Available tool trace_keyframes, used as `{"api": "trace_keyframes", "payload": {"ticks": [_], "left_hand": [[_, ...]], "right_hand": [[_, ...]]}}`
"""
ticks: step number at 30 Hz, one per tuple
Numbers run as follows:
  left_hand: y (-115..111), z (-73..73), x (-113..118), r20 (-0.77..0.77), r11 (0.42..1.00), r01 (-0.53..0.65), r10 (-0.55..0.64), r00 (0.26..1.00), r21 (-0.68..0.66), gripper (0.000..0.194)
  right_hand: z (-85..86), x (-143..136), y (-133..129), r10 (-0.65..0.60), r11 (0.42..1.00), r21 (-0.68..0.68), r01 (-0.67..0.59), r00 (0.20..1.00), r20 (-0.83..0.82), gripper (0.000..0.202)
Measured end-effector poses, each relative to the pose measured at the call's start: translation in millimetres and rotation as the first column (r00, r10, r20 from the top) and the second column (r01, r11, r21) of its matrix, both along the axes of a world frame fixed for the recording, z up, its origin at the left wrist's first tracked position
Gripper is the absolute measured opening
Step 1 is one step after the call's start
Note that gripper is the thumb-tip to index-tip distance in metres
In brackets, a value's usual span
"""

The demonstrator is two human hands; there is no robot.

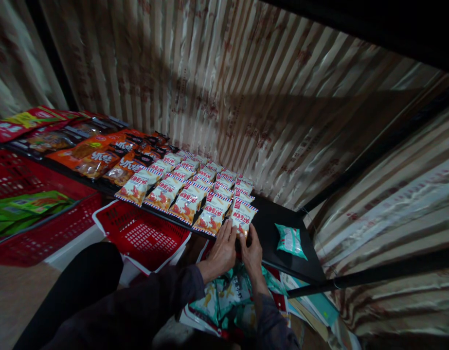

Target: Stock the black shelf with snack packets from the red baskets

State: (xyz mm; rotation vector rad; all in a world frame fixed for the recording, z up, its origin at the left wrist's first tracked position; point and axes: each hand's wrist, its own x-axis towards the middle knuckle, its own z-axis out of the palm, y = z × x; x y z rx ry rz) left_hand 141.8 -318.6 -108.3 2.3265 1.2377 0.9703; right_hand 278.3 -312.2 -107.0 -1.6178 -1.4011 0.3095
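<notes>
Rows of white and orange snack bags point(188, 200) with striped edges lie on a black shelf point(268, 218). At the right end of the front row, both hands touch one such bag point(243, 216). My left hand point(223, 248) has its fingers extended together at the bag's lower left corner, beside the neighbouring bag. My right hand point(252, 249) rests its thumb and fingers on the lower right edge of the same bag. A single teal bag point(290, 240) lies apart on the shelf, to the right of my right hand.
Orange and black snack packs point(96, 158) and red packs point(27, 121) fill the shelf's left part. Below stand a red basket with green packs point(74, 216), another red basket point(147, 236), and teal bags point(227, 294). Dark posts point(355, 177) and a pleated curtain point(209, 73) border the shelf.
</notes>
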Motion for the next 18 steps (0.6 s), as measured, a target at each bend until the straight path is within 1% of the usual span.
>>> {"api": "trace_keyframes", "payload": {"ticks": [8,11,13,15,18], "left_hand": [[1,-4.9,0,-0.026,1.000,0.029,-0.029,0.999,-0.010,0.071],[0,0.5,-5,-0.031,0.999,0.025,-0.023,0.999,0.039,0.070],[1,9.3,-13,-0.056,0.992,-0.009,0.016,0.998,0.122,0.067],[6,18.8,-26,-0.084,0.975,-0.085,0.104,0.991,0.203,0.063],[17,25.6,-46,-0.107,0.952,-0.192,0.223,0.969,0.238,0.059]], "right_hand": [[0.4,-1,1,0.003,1.000,0.013,-0.003,0.999,0.046,0.070],[-0.9,0,1,-0.010,1.000,0.022,0.009,0.999,0.048,0.068],[-2.1,1,1,-0.016,1.000,0.024,0.015,0.998,0.056,0.069],[-3.6,2,0,-0.009,1.000,0.031,0.006,0.996,0.088,0.070],[-7.0,4,-2,0.026,0.999,0.029,-0.031,0.987,0.158,0.071]]}}
